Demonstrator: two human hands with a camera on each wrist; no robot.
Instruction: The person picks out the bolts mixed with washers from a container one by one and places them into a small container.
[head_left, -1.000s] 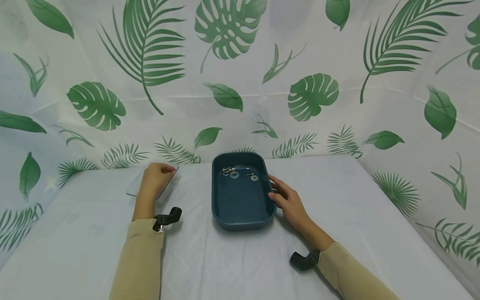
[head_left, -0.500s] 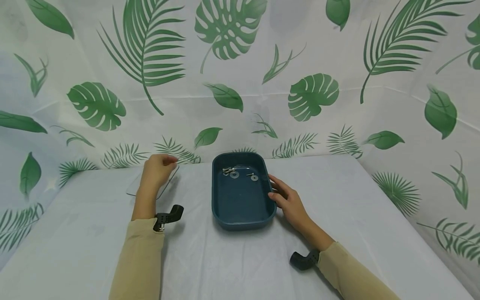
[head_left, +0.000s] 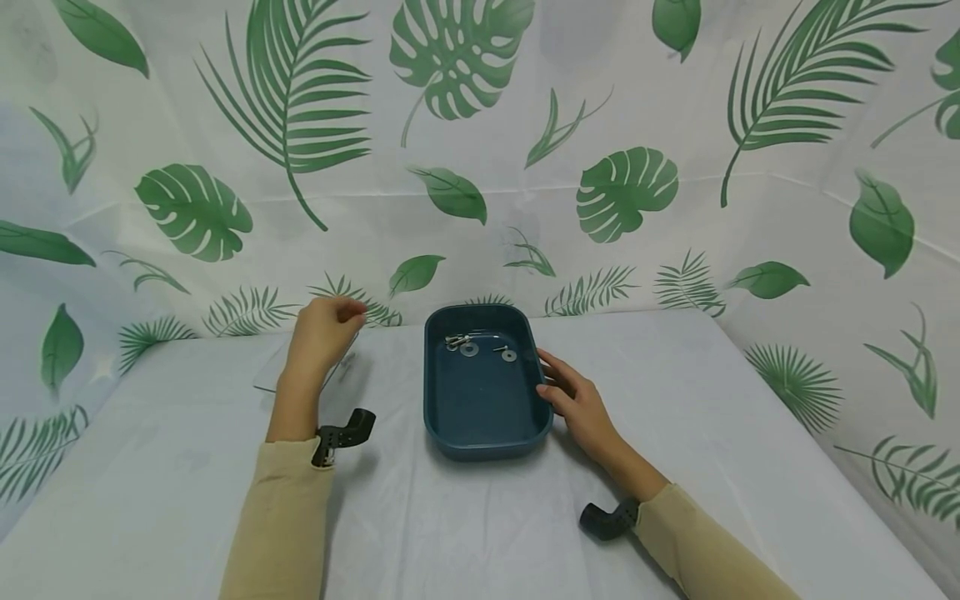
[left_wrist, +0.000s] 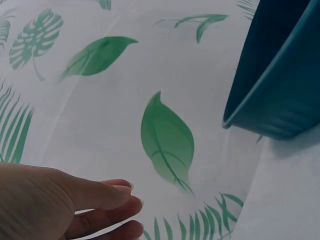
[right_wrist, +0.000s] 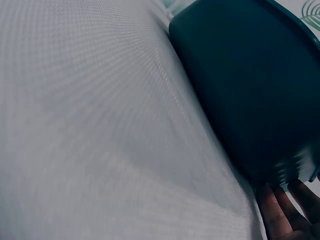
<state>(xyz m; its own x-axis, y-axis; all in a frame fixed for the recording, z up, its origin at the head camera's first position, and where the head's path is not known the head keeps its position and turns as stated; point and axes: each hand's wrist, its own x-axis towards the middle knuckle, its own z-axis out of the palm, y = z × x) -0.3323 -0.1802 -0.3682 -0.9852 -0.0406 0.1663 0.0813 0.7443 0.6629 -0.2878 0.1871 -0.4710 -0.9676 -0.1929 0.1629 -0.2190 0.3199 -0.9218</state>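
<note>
In the head view, my left hand [head_left: 324, 335] is raised over a thin clear sheet [head_left: 272, 373] on the left of the table. Thumb and fingertips meet in the left wrist view; I cannot tell whether something tiny sits between them. A deep dark-blue plastic tray [head_left: 483, 417] stands at the middle of the table. Two flat washers, one a washer [head_left: 509, 356] on the right, and several small screws [head_left: 457, 342] lie in its far end. My right hand [head_left: 581, 410] holds the tray's right side, thumb at the rim and fingers against the outer wall.
A white cloth [head_left: 450, 533] covers the table. Behind it hangs a white curtain [head_left: 525, 208] with green leaf prints. Small shiny bits [head_left: 346, 365] show beside the sheet's right edge. Black wrist mounts [head_left: 347, 433] stick out from both sleeves.
My left hand has lifted up and slightly right, away from the clear sheet's edge. The right hand and the tray have stayed still.
</note>
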